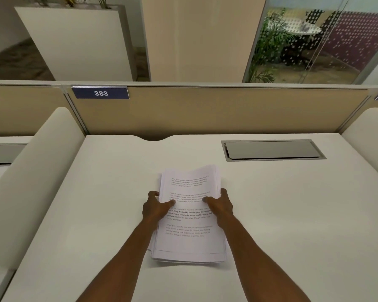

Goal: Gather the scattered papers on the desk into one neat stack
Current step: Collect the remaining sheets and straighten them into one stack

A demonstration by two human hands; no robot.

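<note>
Squaring the stack of papers [189, 216]: the left hand [156, 207] and right hand [219, 204] are gripping its 2 long sides, thumbs lying on the top sheet and fingers curling around the edges. The stack is lying between them on the desk [282, 210], its edges uneven. Pressing inward evenly and tapping should be aligning stray sheets. Both forearms are reaching forward, converging.

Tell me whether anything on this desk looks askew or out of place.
The paper stack is not yet square: sheet edges fan out at its near left corner and far right edge. Both hands, left hand and right hand, grip its sides. The desk otherwise looks orderly.
</note>
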